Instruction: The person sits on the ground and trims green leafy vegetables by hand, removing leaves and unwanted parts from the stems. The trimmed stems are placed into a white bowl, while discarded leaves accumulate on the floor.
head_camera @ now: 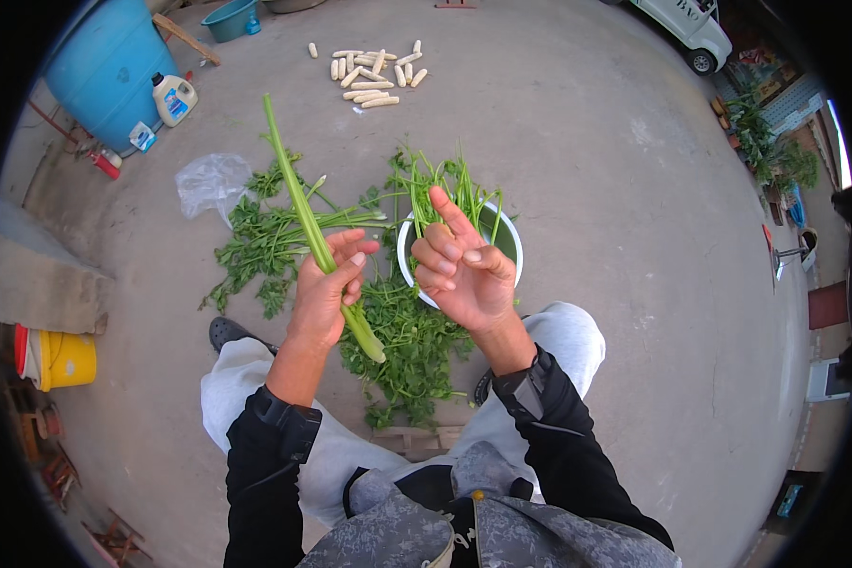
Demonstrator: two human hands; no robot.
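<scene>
Across the palm of my left hand [324,291] lies a long green celery stalk [302,202], gripped under the thumb, its leafless tip up and its pale cut end low. My right hand [472,273] is raised over a white-rimmed basin [518,245], index finger pointing up, the other fingers curled, holding nothing. Thin trimmed green stalks [444,181] stand in and across that basin, partly hidden by the hand. Leafy celery [270,241] is spread on the floor to the left. Between my feet is a heap of torn leaves [412,348].
A clear plastic bag [213,181] lies left of the celery. Corn cobs [369,78] are scattered ahead on the concrete floor. At the upper left stand a blue barrel [110,71] and a detergent jug [174,99]. A yellow bucket [71,361] is at the left.
</scene>
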